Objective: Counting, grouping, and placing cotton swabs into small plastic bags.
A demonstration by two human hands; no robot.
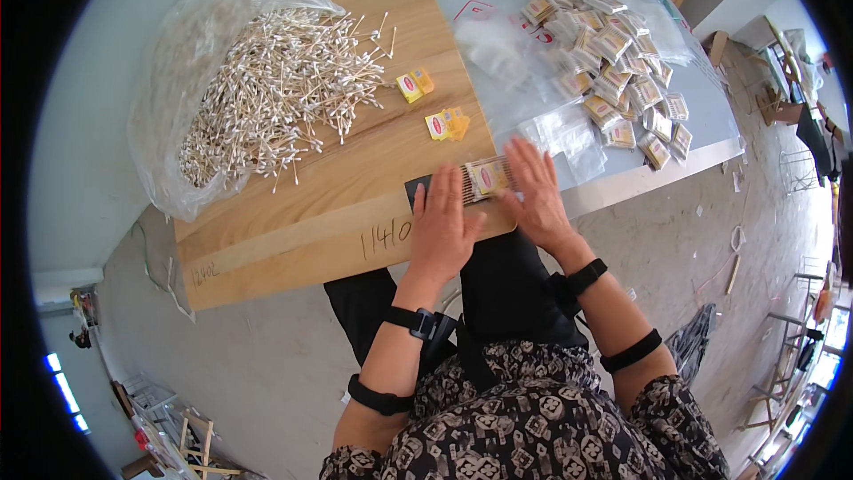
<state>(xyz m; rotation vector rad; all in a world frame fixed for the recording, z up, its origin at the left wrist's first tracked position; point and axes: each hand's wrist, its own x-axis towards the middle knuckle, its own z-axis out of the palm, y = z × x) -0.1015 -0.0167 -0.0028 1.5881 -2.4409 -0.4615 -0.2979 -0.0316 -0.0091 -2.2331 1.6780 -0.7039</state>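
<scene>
1) A worker's left hand [444, 222] lies fingers straight at the left end of a flat packet of cotton swabs [486, 178], unclenched, its fingertips beside the row of sticks
2) The right hand [538, 196] faces it from the packet's other end, fingers extended and thumb apart, not curled round anything; how firmly the two hands press the packet cannot be told
3) The packet, with a yellow label, rests between the hands near the front right corner of a wooden tabletop [302, 222], a dark flat piece [414, 195] partly beneath the left hand
4) Beyond the hands, two small groups of yellow cards [413, 85] lie on the wood, near a heap of loose swabs [275, 80] spilling from a large clear bag [160, 116]
5) To the right, finished-looking packs [622, 71] are piled on a pale grey tabletop [689, 138], with clear plastic sleeves [582, 147] nearer the right hand
6) Black bands [631, 351] circle both of the worker's arms
</scene>
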